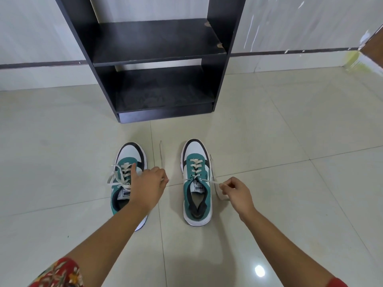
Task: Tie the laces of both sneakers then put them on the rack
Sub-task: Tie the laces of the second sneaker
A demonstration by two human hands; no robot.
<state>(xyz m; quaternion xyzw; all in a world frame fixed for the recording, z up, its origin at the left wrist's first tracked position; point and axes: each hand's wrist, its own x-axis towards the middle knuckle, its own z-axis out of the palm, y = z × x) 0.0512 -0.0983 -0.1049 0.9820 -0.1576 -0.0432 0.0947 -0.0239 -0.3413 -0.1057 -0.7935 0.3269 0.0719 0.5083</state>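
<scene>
Two green, white and black sneakers stand side by side on the tiled floor, toes pointing at the rack. The left sneaker [126, 162] has a tied bow on its laces. The right sneaker [195, 162] has loose laces running out to both sides. My left hand [148, 184] hovers between the shoes and pinches the left lace end [160, 154], which trails up the floor. My right hand [236, 190] pinches the right lace end [213, 182] beside that shoe. The dark shoe rack [157, 56] stands just beyond, both shelves bare.
A pale wall with a dark skirting stripe [41, 64] runs behind the rack. A brown door edge [373, 44] shows at the far right. Glossy floor tiles [290, 141] spread around the shoes.
</scene>
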